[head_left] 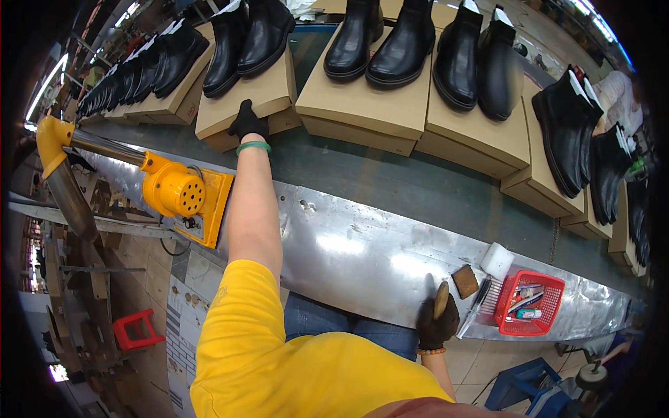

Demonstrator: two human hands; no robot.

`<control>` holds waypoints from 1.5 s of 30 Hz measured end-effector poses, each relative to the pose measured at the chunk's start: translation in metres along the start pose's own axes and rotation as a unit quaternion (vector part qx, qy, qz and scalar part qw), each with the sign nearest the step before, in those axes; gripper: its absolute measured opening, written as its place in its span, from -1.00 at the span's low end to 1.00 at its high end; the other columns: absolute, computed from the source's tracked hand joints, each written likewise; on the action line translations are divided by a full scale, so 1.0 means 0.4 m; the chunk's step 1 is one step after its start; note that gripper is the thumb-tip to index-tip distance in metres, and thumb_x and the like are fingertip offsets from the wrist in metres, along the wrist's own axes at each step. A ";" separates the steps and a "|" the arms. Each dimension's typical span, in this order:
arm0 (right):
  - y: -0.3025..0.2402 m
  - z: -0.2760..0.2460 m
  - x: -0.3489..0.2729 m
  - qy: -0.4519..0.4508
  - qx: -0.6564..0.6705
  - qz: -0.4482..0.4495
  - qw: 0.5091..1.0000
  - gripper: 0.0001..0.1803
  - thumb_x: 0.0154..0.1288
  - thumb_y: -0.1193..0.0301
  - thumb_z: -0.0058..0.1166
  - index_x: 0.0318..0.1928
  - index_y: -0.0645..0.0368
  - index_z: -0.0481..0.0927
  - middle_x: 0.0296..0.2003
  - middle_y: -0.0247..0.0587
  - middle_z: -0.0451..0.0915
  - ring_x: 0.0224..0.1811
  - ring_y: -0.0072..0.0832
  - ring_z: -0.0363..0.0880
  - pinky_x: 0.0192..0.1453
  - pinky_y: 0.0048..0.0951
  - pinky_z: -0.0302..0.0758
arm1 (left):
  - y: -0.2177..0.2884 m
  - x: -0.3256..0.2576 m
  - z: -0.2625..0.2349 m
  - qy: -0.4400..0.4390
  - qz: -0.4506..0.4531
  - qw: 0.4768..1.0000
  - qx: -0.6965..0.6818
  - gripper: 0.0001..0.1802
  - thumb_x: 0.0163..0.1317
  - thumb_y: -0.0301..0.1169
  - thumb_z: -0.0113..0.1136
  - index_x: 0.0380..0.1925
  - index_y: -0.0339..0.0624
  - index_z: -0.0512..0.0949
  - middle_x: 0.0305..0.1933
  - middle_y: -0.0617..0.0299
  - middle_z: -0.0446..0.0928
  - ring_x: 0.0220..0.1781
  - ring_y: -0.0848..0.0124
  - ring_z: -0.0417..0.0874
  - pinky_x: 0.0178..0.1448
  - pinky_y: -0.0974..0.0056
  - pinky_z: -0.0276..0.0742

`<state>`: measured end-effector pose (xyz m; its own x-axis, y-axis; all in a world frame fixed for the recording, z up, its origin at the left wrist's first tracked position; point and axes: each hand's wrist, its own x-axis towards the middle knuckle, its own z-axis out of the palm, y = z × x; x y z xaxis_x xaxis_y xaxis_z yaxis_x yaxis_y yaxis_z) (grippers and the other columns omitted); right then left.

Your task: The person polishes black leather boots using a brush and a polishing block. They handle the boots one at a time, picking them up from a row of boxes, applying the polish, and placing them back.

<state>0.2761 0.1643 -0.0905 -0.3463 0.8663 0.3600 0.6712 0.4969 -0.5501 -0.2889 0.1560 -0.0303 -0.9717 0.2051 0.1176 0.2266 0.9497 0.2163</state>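
While the left gloved hand (249, 127) touches the near side of a tan cardboard box (270, 90), the right gloved hand (437, 322) is closed around a tan oval object (441, 301) at the near edge of the metal bench strip (334, 244); the two hands are well apart, and from where I stand I cannot tell whether the left one grips the cardboard or merely rests on it. On that box, set upon the green work surface (362, 171), a pair of black boots (263, 42) stands upright; good handling, I judge, means guiding the box slowly and level, since the boots look easily toppled. Containers: the box's lid hides whatever lies inside; the red basket (555, 306), near a brown block (465, 281), holds pen-like items and a tube with turquoise on it (528, 314).
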 end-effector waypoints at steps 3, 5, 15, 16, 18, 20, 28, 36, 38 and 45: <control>-0.012 -0.005 0.004 0.003 0.003 -0.014 1.000 -0.60 -0.01 0.47 0.16 -0.07 0.27 0.55 -0.33 -0.02 0.62 -0.39 -0.11 0.61 -0.29 -0.21 0.54 | 0.017 -0.005 0.032 0.045 0.052 0.997 -0.024 -0.36 0.04 -0.14 0.31 0.16 0.08 0.36 0.14 0.06 0.49 0.20 0.10 0.47 0.29 0.07 0.26; -0.011 -0.012 0.001 0.007 -0.004 -0.022 1.000 -0.58 0.00 0.49 0.15 -0.04 0.31 0.55 -0.28 0.03 0.63 -0.34 -0.11 0.64 -0.24 -0.24 0.56 | -0.001 0.012 0.061 0.057 0.110 0.991 -0.059 -0.34 0.03 -0.13 0.33 0.17 0.09 0.36 0.13 0.05 0.49 0.20 0.07 0.47 0.30 0.02 0.25; 0.004 0.002 -0.012 0.047 -0.028 -0.041 0.998 -0.56 -0.05 0.44 0.26 -0.08 0.21 0.54 -0.32 -0.10 0.62 -0.41 -0.16 0.61 -0.31 -0.23 0.55 | -0.091 0.114 0.111 0.031 0.225 0.964 -0.141 -0.26 -0.03 -0.15 0.36 0.22 0.13 0.33 0.12 -0.02 0.49 0.18 -0.05 0.46 0.31 0.03 0.28; 0.006 0.006 -0.015 0.057 -0.034 -0.044 0.997 -0.55 -0.07 0.42 0.29 -0.08 0.17 0.54 -0.33 -0.16 0.61 -0.43 -0.18 0.59 -0.34 -0.22 0.54 | -0.087 0.111 0.108 0.022 0.222 0.966 -0.128 -0.26 -0.01 -0.14 0.34 0.24 0.16 0.32 0.14 -0.04 0.48 0.19 -0.07 0.44 0.32 0.04 0.27; 0.010 0.010 -0.017 0.050 -0.026 -0.040 0.998 -0.55 -0.07 0.40 0.29 -0.07 0.15 0.54 -0.34 -0.16 0.61 -0.43 -0.17 0.59 -0.34 -0.22 0.54 | -0.076 0.097 0.103 0.007 0.194 0.975 -0.103 -0.25 0.04 -0.14 0.28 0.29 0.22 0.26 0.17 -0.07 0.44 0.21 -0.11 0.41 0.34 0.02 0.24; 0.009 0.004 -0.016 0.045 -0.019 -0.023 0.999 -0.54 -0.07 0.38 0.30 -0.07 0.12 0.55 -0.40 -0.15 0.59 -0.47 -0.16 0.57 -0.37 -0.22 0.52 | -0.046 0.065 0.114 -0.010 0.157 0.984 -0.083 -0.24 0.10 -0.13 0.21 0.34 0.28 0.17 0.20 -0.10 0.41 0.23 -0.16 0.37 0.37 -0.05 0.17; 0.018 -0.003 -0.008 0.055 -0.040 -0.050 0.996 -0.56 -0.04 0.31 0.29 -0.07 0.08 0.56 -0.50 -0.22 0.54 -0.51 -0.23 0.55 -0.43 -0.22 0.50 | -0.025 -0.088 0.227 -0.122 0.180 0.906 -0.364 -0.22 0.22 -0.22 0.20 0.35 -0.25 0.07 0.19 -0.07 0.29 0.05 0.29 0.46 0.05 0.28 0.46; 0.030 -0.002 -0.024 0.076 -0.045 -0.028 0.996 -0.56 -0.04 0.25 0.28 -0.09 0.02 0.57 -0.57 -0.19 0.52 -0.56 -0.23 0.54 -0.47 -0.23 0.49 | 0.037 -0.580 0.127 -0.015 0.420 0.903 -0.093 -0.43 0.17 -0.02 0.12 0.10 -0.11 0.46 0.17 -0.01 0.43 0.23 -0.01 0.36 0.32 -0.10 0.13; 0.039 0.008 -0.029 0.076 -0.047 -0.021 0.996 -0.58 -0.04 0.24 0.27 -0.09 0.00 0.58 -0.57 -0.19 0.52 -0.57 -0.22 0.54 -0.48 -0.22 0.50 | 0.036 -0.647 0.109 -0.027 0.424 0.905 0.000 -0.40 0.21 0.03 0.03 0.18 -0.02 0.40 0.29 0.02 0.33 0.35 0.03 0.24 0.39 -0.18 -0.04; 0.033 -0.002 -0.031 0.050 -0.026 0.010 0.998 -0.58 0.00 0.20 0.23 -0.09 0.03 0.57 -0.50 -0.11 0.58 -0.48 -0.18 0.59 -0.40 -0.18 0.53 | 0.036 -0.703 0.084 -0.051 0.388 0.920 0.022 -0.33 0.26 0.07 -0.07 0.33 0.06 0.23 0.45 0.07 0.10 0.49 0.06 0.03 0.46 -0.19 -0.20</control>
<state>0.2896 0.1600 -0.1017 -0.2668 0.8652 0.4245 0.7120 0.4739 -0.5182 -0.0147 0.1200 -0.0930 -0.5206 0.8440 0.1293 0.8538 0.5164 0.0664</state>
